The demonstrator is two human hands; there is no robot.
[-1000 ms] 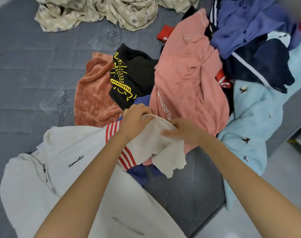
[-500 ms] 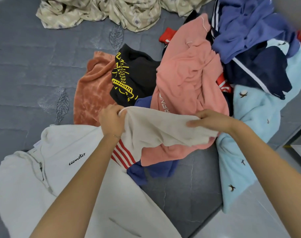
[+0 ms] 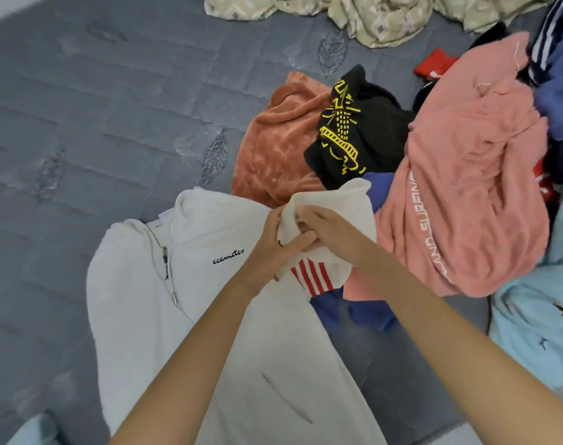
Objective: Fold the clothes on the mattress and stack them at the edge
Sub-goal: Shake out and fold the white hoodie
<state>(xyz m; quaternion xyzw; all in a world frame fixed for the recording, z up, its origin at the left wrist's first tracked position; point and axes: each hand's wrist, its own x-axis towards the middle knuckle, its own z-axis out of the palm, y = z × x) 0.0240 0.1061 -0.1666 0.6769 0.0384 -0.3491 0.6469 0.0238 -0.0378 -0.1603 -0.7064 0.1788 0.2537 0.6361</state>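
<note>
Left hand (image 3: 275,244) and right hand (image 3: 328,231) both clutch the striped cream cloth (image 3: 338,203), held above the hoodie (image 3: 209,316) on the mattress (image 3: 81,123); pink top (image 3: 466,187) just beside; risk: bunched grip may skew the fold, or trailing fabric may drag the pink top along.

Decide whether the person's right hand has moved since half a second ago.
Yes. The right hand has moved leftward, away from the pink sweatshirt, to meet the left hand above the red stripes; both grip the cream cloth.
</note>
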